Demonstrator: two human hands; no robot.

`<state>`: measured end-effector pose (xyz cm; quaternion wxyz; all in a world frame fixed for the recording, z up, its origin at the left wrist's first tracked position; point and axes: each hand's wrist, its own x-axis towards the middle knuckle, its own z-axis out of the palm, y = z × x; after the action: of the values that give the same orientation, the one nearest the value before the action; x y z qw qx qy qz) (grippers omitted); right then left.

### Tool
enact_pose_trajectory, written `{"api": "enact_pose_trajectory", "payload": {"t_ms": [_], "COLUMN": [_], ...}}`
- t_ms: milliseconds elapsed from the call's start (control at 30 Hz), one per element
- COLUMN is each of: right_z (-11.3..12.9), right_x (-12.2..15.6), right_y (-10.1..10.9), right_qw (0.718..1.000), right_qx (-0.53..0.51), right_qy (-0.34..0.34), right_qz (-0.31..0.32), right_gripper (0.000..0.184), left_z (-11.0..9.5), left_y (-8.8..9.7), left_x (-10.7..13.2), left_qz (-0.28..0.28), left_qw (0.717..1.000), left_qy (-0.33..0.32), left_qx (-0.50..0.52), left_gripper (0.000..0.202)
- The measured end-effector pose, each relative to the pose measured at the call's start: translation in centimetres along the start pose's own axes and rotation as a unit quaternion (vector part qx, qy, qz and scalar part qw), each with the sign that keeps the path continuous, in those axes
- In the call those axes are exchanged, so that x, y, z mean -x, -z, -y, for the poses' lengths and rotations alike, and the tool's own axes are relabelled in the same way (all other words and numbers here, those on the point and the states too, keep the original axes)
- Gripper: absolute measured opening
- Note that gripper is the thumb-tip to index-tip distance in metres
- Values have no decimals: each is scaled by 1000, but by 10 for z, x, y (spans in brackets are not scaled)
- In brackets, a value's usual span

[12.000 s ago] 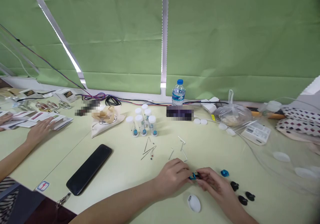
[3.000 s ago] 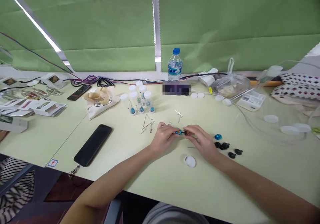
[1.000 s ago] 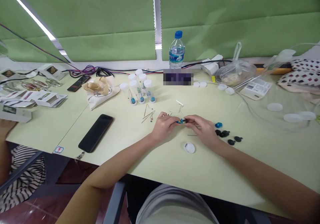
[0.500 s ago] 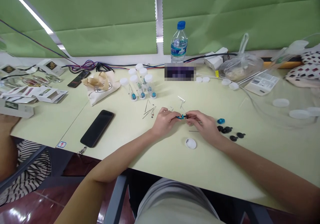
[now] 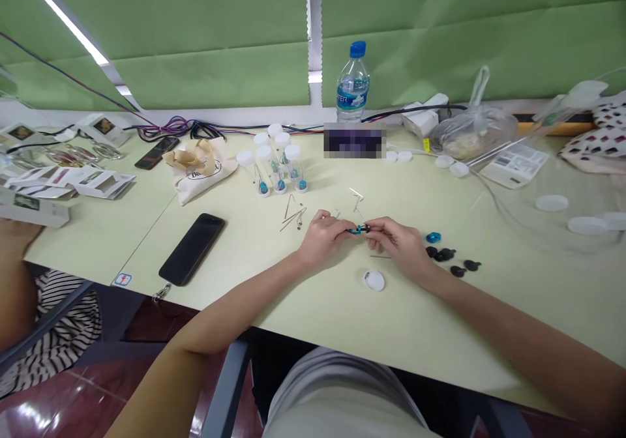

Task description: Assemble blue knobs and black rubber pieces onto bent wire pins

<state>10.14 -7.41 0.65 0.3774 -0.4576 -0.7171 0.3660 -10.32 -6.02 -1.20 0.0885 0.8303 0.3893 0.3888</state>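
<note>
My left hand (image 5: 323,239) is closed, its thumb and fingers pinching a small blue ring-like part (image 5: 356,230) above the table. From the other side my right hand (image 5: 397,246) pinches a small black piece (image 5: 366,228) that touches the blue part; how the two join is too small to make out. Beside my right hand lie a blue part (image 5: 433,237) and several black knob-like pieces (image 5: 445,255). A round white cap (image 5: 374,280) sits nearer to me. Bent hex keys (image 5: 292,219) and tiny screws lie left of my left hand, and more thin metal keys (image 5: 357,194) are beyond.
Clear tubes with white lids (image 5: 274,164) hold blue parts. Around stand a water bottle (image 5: 353,92), a cloth pouch (image 5: 205,171), a phone (image 5: 192,249) and a plastic bag (image 5: 472,128). Another person's arm (image 5: 17,275) rests at the far left, near white boxes (image 5: 107,180).
The view has shifted very slightly. Both hands stay at the same place, with the blue part and black piece still held between them.
</note>
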Motion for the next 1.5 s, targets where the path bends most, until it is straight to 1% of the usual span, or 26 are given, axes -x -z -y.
{"api": "enact_pose_trajectory", "payload": {"t_ms": [133, 300, 500, 667, 833, 1067, 1267, 1500], "right_z": [0, -1, -4, -3, 0, 1, -4, -4], "right_x": [0, 0, 1, 1, 0, 0, 1, 0], "right_y": [1, 1, 0, 0, 0, -1, -1, 0], "right_qw": [1000, 1000, 999, 999, 1000, 1000, 1000, 1000], "right_qx": [4, 14, 31, 30, 21, 11, 2, 4], "right_qy": [-3, -3, 11, 5, -12, -22, -29, -23], "right_qz": [1, 6, -16, -14, -10, -10, 2, 9], "right_gripper": [32, 27, 27, 21, 22, 26, 20, 22], "left_z": [-1, -1, -2, -2, -1, -2, -1, -3], "left_y": [1, 0, 1, 1, 0, 0, -1, 0], "left_x": [-1, -1, -2, -2, -1, -2, -2, -2], "left_qz": [-3, -6, -20, -16, -17, -16, -13, -14], "left_qw": [1000, 1000, 1000, 1000, 1000, 1000, 1000, 1000], "left_qy": [-5, -1, 18, 15, 5, 9, 8, 14], "left_qx": [2, 5, 13, 13, 12, 10, 16, 20], "left_gripper": [23, 23, 22, 23, 25, 24, 20, 17]}}
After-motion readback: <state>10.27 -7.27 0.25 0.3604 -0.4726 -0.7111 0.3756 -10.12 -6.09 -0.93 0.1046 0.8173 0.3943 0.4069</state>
